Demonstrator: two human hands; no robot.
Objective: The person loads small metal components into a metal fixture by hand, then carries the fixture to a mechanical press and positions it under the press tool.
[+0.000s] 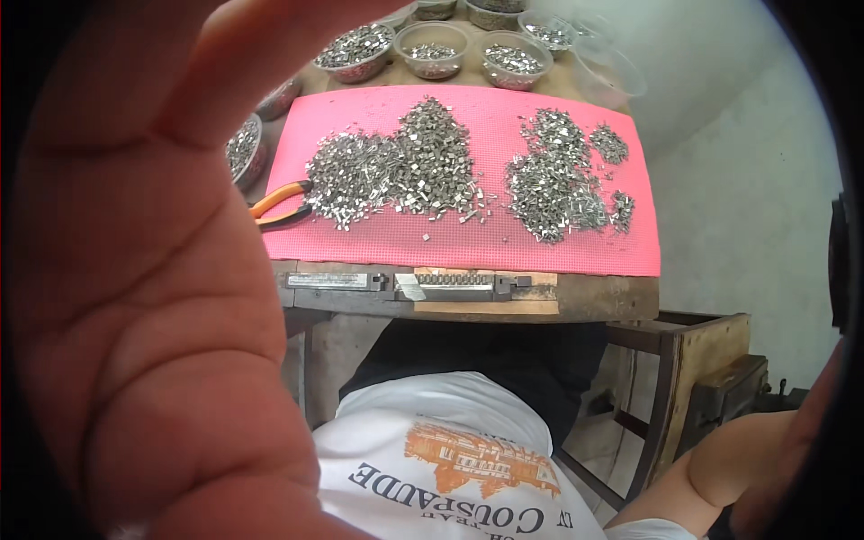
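My left hand [171, 333] fills the left side of the view, very close, its palm toward me. One digit stretches out along the top edge; the fingertips are cut off. I see nothing held in the visible palm. My right arm is bent up at the lower right, and the right hand itself is out of sight. Beyond the left hand lies a pink mat [396, 247] bearing a large left heap of small silver metal pieces [396, 166] and a right heap of similar pieces [553, 175]. Pliers with orange and black handles [286, 202] rest on the mat's left edge, partly hidden by my hand.
Clear plastic tubs, such as one tub [432, 61], stand along the table's back and left, several holding metal pieces. Metal strip fixtures [396, 284] run along the wooden table's front edge [603, 301]. A wooden frame [670, 378] stands at the right, near a pale wall [747, 216].
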